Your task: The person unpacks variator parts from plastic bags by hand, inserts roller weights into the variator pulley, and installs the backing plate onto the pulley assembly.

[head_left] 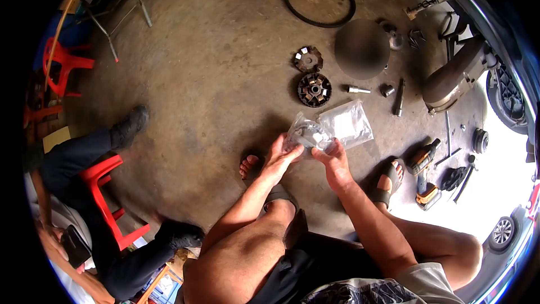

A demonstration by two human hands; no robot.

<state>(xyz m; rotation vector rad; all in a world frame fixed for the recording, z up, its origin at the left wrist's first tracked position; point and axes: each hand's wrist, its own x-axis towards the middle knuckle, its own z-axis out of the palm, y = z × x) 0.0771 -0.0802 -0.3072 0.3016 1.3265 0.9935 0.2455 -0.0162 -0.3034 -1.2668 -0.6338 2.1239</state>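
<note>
Holding clear bag (310,130) | left hand (279,159), right hand (336,164) pinching its near side | long axis perhaps crosswise, glare-blurred

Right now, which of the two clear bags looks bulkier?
The left bag, bulging between your left hand and right hand; the right bag looks flatter.

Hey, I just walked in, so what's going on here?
A person's left hand and right hand hold a clear plastic bag, its contents hard to make out. A second clear bag shows just beyond the right hand. On the floor lie two round slotted parts and a black belt. Another person holds a dark flat object.
</note>
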